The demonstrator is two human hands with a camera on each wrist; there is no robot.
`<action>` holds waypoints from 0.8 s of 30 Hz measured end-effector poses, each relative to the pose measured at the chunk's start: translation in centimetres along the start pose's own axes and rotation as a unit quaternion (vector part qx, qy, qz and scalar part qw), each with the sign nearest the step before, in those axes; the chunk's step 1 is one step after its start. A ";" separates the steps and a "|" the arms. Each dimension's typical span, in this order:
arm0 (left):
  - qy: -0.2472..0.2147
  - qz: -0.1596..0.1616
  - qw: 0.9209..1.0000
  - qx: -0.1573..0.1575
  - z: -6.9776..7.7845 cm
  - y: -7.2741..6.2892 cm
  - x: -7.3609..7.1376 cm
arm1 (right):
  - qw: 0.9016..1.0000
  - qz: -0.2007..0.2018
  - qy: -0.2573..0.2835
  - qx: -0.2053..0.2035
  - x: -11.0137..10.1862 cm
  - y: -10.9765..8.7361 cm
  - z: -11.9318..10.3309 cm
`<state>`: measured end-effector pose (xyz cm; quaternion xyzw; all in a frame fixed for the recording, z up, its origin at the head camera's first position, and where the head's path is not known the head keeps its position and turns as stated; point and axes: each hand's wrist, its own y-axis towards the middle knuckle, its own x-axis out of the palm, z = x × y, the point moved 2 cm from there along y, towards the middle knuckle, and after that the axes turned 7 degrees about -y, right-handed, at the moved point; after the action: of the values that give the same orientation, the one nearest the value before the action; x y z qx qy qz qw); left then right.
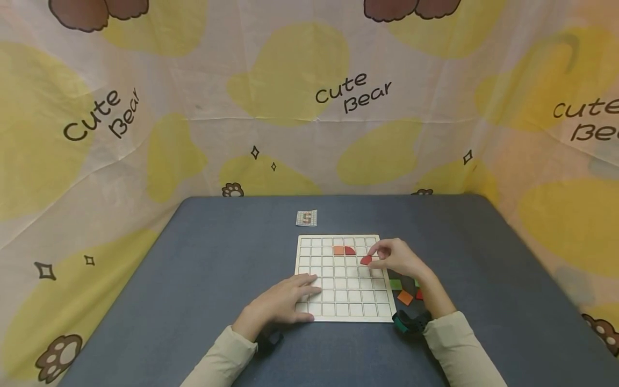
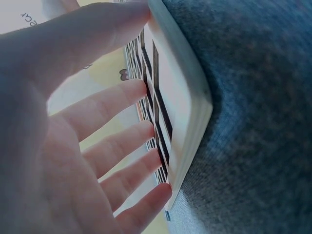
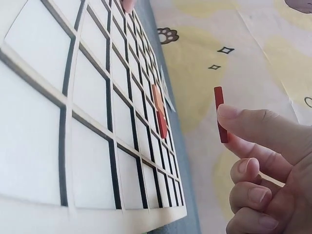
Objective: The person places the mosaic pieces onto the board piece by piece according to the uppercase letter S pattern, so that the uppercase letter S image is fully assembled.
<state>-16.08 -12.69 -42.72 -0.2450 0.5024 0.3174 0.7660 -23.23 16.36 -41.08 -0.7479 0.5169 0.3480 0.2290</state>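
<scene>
A white grid board [image 1: 340,295] with raised light dividers lies on the table. My left hand [image 1: 285,299] rests on the board's left edge, its fingers spread over the nearest cells; the left wrist view shows those fingers [image 2: 105,109] stretched out along the rim. Above the board's right side, my right hand [image 1: 397,257] pinches a red rounded tile [image 1: 366,260] between thumb and finger. In the right wrist view this red tile [image 3: 221,117] appears edge-on, raised off the grid. An orange square tile [image 1: 338,250] and a red quarter-round tile [image 1: 350,251] sit side by side in upper cells.
Beyond the board lies a small pattern card [image 1: 307,218]. Loose tiles, including a green one [image 1: 395,285] and an orange one [image 1: 405,297], lie right of the board, partly under my right arm. A patterned cloth [image 1: 290,97] hangs behind the blue-grey table [image 1: 217,242].
</scene>
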 end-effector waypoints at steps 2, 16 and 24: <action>0.002 0.001 1.000 0.003 0.0 0.0 0.0 | 1.000 -0.001 0.003 -0.001 0.1 0.1 -0.1; -0.002 -0.004 1.000 -0.004 -0.2 0.2 0.2 | 1.000 -0.002 0.014 -0.018 1.1 1.0 -0.8; -0.003 -0.003 1.000 -0.002 -0.3 0.3 0.2 | 1.000 -0.001 0.021 -0.009 1.8 2.1 -1.1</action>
<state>-16.38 -12.67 -43.08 -0.2474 0.4991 0.3165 0.7678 -24.44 13.74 -41.67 -0.7576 0.5177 0.3364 0.2118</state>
